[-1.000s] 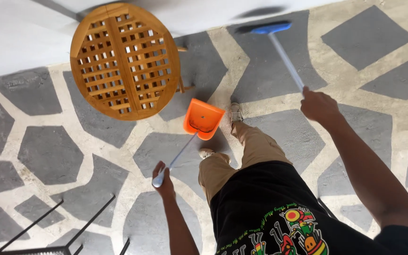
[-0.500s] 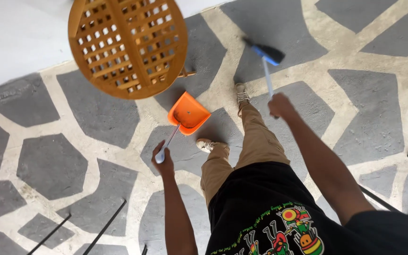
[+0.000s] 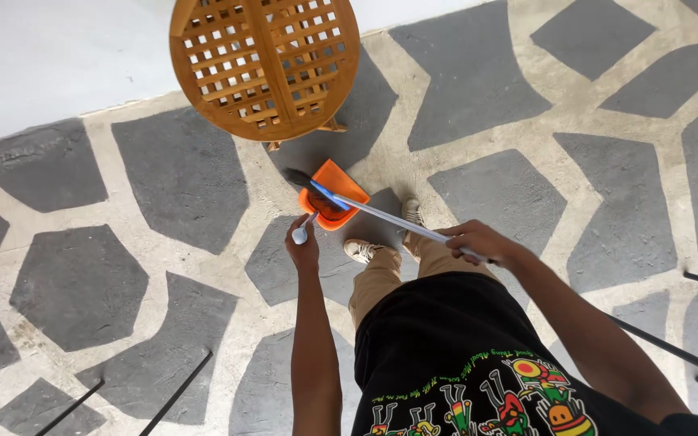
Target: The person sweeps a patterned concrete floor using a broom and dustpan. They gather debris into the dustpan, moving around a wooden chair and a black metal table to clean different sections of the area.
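Two closed grips, left hand [image 3: 304,249] on orange dustpan [image 3: 332,194], right hand [image 3: 478,242] on broom [image 3: 381,216], round wooden table [image 3: 264,64] just beyond.

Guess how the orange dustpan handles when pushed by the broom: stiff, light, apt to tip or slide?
The dustpan looks like thin moulded plastic, so probably light and fairly stiff. Its long handle is gripped at the top by the left hand, which likely keeps it from tipping. The broom pushing into it might scoot it on the rough stone floor.

Orange dustpan [image 3: 334,194] under black-bristled, blue-headed broom [image 3: 381,216].
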